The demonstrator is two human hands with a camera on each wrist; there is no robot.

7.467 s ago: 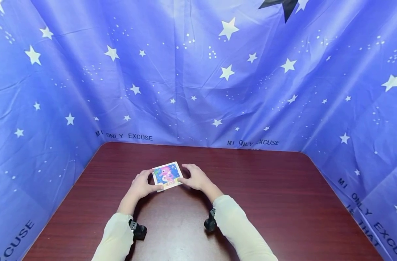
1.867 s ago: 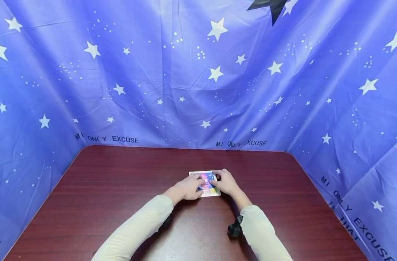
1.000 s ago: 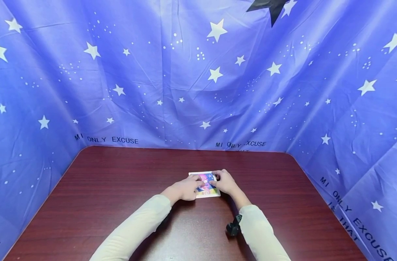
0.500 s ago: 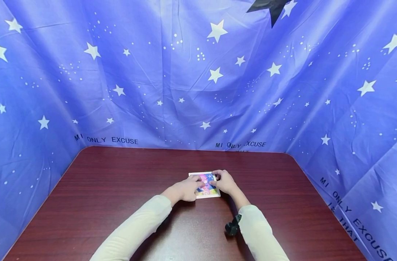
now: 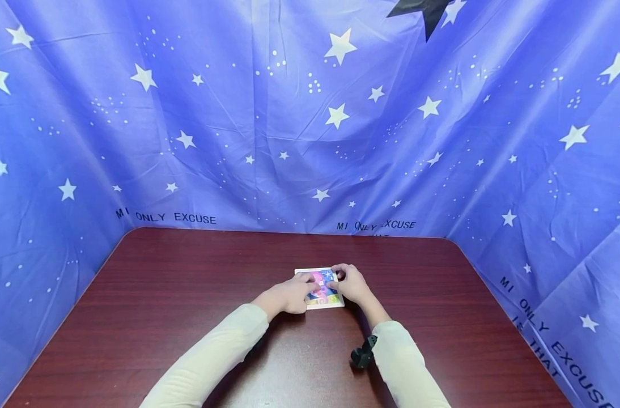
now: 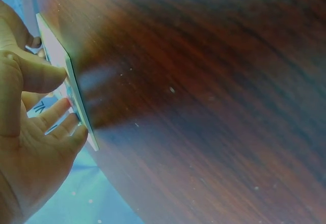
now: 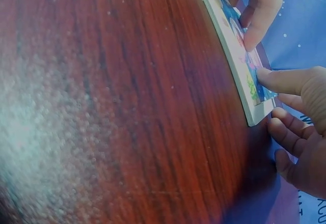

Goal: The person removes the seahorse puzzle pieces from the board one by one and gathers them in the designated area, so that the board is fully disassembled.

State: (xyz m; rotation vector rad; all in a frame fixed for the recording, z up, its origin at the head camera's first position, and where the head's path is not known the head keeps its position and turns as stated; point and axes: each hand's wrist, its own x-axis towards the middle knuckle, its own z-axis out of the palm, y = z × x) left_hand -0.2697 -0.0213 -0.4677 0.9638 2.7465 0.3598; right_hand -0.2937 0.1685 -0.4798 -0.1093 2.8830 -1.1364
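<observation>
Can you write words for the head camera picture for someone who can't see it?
A person's left hand and right hand touch a colourful picture board at a reddish-brown table. Behind hangs a blue curtain with white stars.

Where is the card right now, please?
In the head view, the card is below centre, left hand on its left side, right hand on its right.

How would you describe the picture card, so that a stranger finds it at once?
On the red-brown table, look near its middle, where the left hand and the right hand come close together. The picture card lies under their fingers. Its white border and pink-and-blue print set it apart from the plain dark wood around it.
</observation>
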